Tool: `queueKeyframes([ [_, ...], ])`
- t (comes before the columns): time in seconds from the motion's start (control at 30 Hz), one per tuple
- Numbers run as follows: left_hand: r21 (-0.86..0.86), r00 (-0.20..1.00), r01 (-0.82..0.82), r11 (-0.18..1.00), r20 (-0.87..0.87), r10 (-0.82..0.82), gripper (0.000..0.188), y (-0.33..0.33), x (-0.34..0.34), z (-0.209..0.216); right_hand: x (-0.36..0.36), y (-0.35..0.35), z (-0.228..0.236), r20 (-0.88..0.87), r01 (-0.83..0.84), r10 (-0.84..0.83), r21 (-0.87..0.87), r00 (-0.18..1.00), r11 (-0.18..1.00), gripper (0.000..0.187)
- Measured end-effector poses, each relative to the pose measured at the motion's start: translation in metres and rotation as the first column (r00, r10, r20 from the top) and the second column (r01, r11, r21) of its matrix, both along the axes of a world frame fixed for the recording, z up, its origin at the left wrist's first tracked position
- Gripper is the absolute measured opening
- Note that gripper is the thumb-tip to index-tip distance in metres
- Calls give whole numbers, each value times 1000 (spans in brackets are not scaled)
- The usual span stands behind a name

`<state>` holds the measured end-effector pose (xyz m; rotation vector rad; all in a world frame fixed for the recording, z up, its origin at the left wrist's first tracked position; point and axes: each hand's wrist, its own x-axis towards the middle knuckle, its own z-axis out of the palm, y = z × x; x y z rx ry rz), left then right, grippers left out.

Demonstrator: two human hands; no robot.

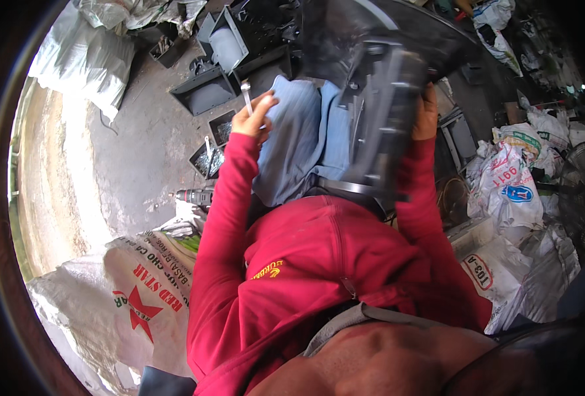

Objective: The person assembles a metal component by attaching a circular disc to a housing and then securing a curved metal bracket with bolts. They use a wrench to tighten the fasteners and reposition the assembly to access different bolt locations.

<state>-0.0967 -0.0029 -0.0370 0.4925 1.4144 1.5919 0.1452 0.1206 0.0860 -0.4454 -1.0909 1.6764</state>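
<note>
In the head view, a long dark part [393, 99] is above the right leg of the person, who wears light blue trousers [289, 132]. This part is black and grey, with straight ribs along its length and small light spots on it. It is blurred, so I cannot tell its fine details. Its upper end points away from the body, and its lower end is near the waist.

The right hand [426, 117] is at the right edge of the part and holds it there; some of the fingers are hidden behind it. The left hand [255, 120] is closed around a slim metal tool [246, 96], whose shiny end stands up above the fingers. This hand is above the left leg, well apart from the dark part.

On the floor [150, 142], to the left of this leg, there are two small boxes. The upper box [214, 125] contains small shiny pieces. The lower box [196, 169] has similar pieces, and a silver tool [208, 148] lies over them. Farther away are some grey open trays [203, 92]. A white sack [117, 264] with a red star stands at the left, near a power drill [197, 197].
</note>
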Motion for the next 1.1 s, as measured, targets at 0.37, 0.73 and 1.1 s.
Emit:
queueKeyframes([
  [0.37,355,992,-122,927,51,111,20,30,-6,35,58,16,-160,211,-111,186,-322,960,940,17],
  [0.73,480,899,343,808,-416,-134,19,24,-32,29,90,15,-94,899,-373,40,140,436,917,17],
  [1.1,389,943,159,908,-333,-23,38,0,-58,32,-14,-18,-75,471,-342,-730,878,495,335,41],
])
